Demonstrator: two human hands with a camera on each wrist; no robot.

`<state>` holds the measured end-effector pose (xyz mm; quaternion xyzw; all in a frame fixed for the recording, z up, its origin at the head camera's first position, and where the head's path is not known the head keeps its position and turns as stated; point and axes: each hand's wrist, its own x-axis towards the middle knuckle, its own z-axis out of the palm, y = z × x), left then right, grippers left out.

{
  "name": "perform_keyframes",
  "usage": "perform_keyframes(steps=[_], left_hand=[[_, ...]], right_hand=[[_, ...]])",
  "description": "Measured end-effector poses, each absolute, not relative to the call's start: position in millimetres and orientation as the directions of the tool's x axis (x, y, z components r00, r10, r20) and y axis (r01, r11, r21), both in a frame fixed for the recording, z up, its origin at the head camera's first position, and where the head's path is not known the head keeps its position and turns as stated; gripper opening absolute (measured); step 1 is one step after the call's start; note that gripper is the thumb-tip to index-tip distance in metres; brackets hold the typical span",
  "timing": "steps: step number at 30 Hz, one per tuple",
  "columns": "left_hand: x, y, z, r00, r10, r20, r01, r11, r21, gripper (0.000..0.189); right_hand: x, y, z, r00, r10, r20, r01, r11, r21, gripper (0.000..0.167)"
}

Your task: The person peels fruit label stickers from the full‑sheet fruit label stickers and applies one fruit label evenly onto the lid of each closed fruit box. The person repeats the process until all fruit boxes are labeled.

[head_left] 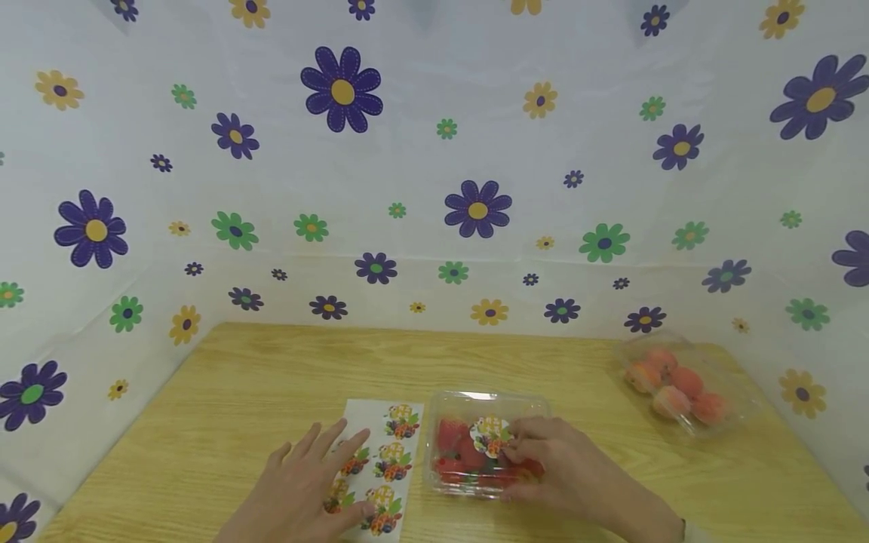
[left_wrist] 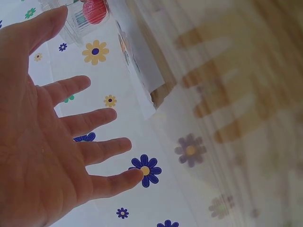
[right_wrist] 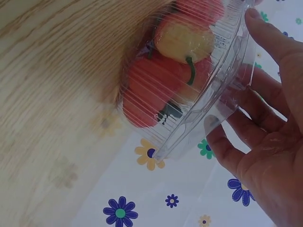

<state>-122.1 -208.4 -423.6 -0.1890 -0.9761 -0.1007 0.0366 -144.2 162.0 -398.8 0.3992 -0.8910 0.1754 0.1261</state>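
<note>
A clear plastic clamshell box [head_left: 441, 483] holds red and yellow-red fruits [right_wrist: 184, 40], one with a green stem. On its lid, towards the middle, is a round fruit-print sticker [head_left: 489, 436]. My right hand [head_left: 563, 464] holds the box at its near right side, fingers bent over the lid at the sticker's right edge, thumb at the front edge. A white sheet of round stickers [head_left: 394, 460] lies left of the box. Over its left part is my left hand [head_left: 305, 483], fingers spread; whether it touches the sheet I cannot tell. Its palm [left_wrist: 42, 156] holds nothing.
Another clear box [head_left: 733, 400] with several peach-like fruits [head_left: 686, 383] stands at the back right of the wooden table [head_left: 285, 369]. A white cloth with flower prints [head_left: 421, 166] rises behind the table and along its sides.
</note>
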Motion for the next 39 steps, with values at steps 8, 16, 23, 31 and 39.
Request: perform_keyframes(steps=[8, 16, 23, 31, 39], left_hand=[[-121, -209, -424, -0.925, 0.368, 0.090, 0.379, 0.904, 0.197, 0.081], [-122, -208, -425, -0.926, 0.367, 0.086, 0.377, 0.904, 0.203, 0.081], [-122, -210, -425, -0.930, 0.364, 0.049, 0.365, 0.900, 0.239, 0.078], [-123, -211, -425, -0.929, 0.370, 0.018, 0.363, 0.898, 0.250, 0.079], [-123, -212, -424, -0.930, 0.367, 0.009, 0.356, 0.896, 0.266, 0.080]], right_hand=[[-142, 156, -396, -0.694, -0.685, 0.221, -0.717, 0.685, -0.128, 0.057], [-144, 152, -401, -0.674, -0.713, 0.192, -0.730, 0.684, -0.023, 0.062], [-144, 151, -401, -0.663, -0.713, 0.226, -0.738, 0.674, -0.039, 0.056], [-145, 152, -401, -0.632, -0.720, 0.288, -0.757, 0.652, -0.031, 0.053], [-144, 150, -400, -0.642, -0.716, 0.274, -0.751, 0.659, -0.041, 0.053]])
